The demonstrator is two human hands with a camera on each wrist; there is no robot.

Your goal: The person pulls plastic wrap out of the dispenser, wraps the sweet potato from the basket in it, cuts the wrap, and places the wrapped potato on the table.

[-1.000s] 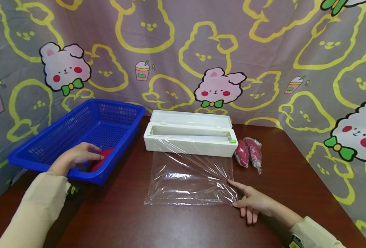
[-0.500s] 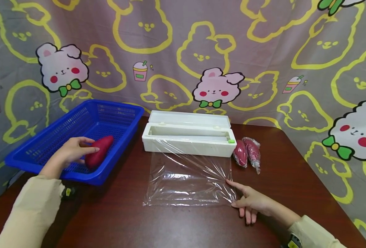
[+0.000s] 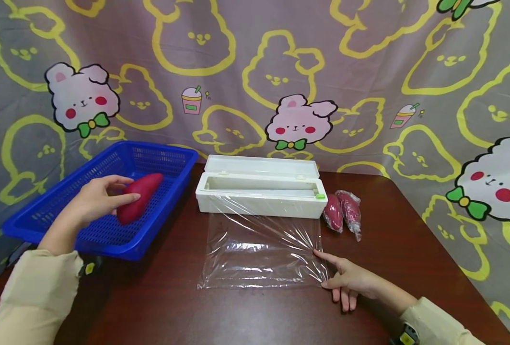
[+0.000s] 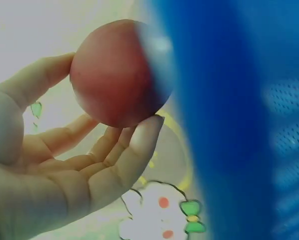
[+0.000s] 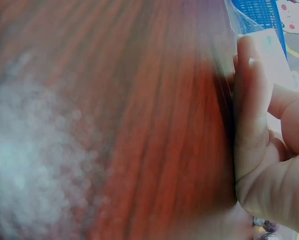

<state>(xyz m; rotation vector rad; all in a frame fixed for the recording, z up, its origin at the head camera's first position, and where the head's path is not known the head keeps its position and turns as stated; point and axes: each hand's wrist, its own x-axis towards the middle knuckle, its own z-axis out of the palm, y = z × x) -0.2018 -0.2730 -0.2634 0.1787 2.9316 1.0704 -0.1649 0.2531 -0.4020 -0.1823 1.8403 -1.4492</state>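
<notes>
My left hand holds a red, tapered sweet potato between thumb and fingers, raised over the blue basket. In the left wrist view the sweet potato shows its round end, the thumb on one side and fingertips on the other. A sheet of clear plastic wrap lies drawn out from a white wrap dispenser. My right hand touches the sheet's right edge with a straight index finger and the thumb, which stand apart; creases run from the index fingertip.
Two red sweet potatoes wrapped in film lie right of the dispenser. The dispenser's lid stands raised at the back, and a green slider sits at its right end. A patterned curtain hangs behind the brown table.
My left hand has lifted the sweet potato up from the basket's near right corner and over it. The right hand stays at the wrap's edge. The head view has shifted slightly.
</notes>
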